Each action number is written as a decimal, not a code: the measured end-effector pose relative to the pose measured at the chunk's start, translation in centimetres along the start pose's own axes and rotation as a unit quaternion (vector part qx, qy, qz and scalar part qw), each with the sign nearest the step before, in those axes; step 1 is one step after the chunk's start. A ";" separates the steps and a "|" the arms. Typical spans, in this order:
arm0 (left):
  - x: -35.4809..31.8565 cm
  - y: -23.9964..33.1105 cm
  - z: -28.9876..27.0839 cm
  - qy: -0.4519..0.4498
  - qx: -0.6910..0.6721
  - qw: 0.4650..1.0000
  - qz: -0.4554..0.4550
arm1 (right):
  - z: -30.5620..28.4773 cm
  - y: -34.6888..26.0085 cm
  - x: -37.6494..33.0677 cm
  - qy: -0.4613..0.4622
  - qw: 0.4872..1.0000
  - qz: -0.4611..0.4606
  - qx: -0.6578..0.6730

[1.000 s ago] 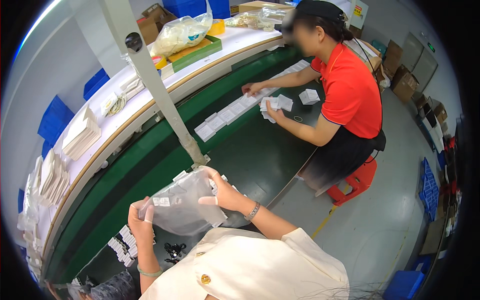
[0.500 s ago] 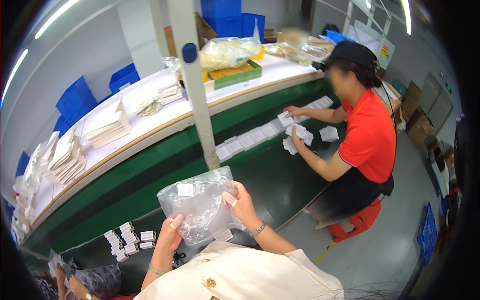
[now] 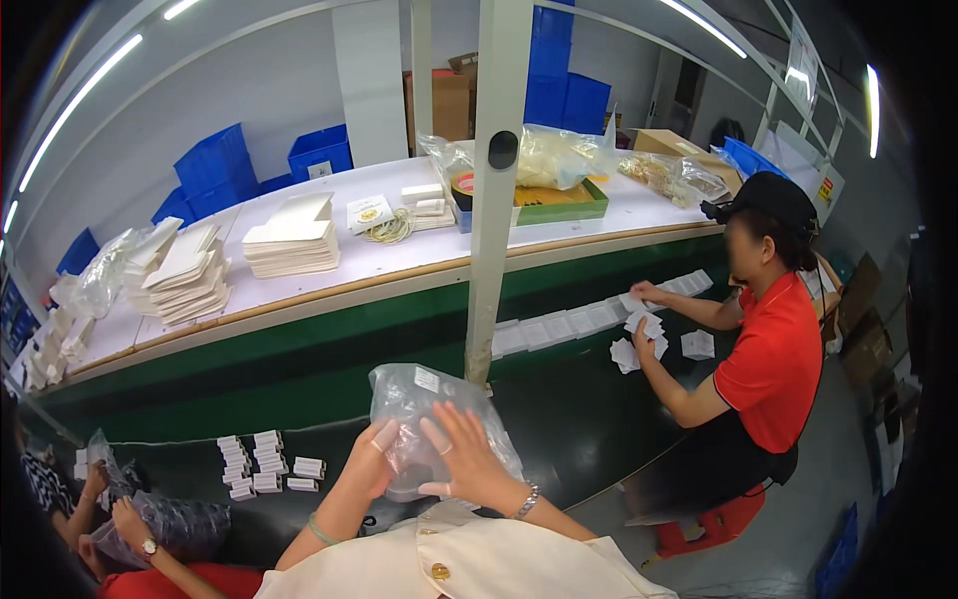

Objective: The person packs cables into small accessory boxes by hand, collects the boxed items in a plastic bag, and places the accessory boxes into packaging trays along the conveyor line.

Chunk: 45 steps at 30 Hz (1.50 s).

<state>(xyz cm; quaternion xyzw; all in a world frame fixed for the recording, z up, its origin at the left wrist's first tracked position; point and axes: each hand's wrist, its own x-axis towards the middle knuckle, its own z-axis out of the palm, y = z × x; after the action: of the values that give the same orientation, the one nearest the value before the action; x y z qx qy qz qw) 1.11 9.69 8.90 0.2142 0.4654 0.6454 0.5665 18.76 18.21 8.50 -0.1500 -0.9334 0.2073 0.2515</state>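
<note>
Crinkled, translucent bag (plastic, seemingly).

Touching a clear bag with the left hand at its left side and the spread right hand on its front. Showing small white blocks on a dark worktop at left, and a person in red with white cards at right.

You can make out no legible wording. A white label with small dark print is on your clear plastic bag. Another marks a blue bin at the back. A pale card on the white tabletop bears a yellow emblem; a yellow-and-red sign is at far right.
</note>
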 end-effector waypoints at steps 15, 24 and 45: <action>-0.4 1.0 0.7 0.010 0.242 0.967 0.083 | -1.1 0.9 -1.2 0.049 0.999 0.010 0.004; -2.2 0.5 0.3 -0.184 0.201 0.962 -0.005 | 1.0 1.4 -0.8 0.043 0.997 0.058 0.033; -2.1 4.2 1.1 -0.086 0.827 0.458 0.315 | -1.0 3.8 -3.0 -0.069 0.994 0.067 0.043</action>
<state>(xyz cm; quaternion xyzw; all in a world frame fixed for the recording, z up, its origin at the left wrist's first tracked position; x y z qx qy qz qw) 0.33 8.45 13.55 0.7687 0.6304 0.0711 -0.0807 22.42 20.69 6.29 -0.1862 -0.9267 0.2737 0.1780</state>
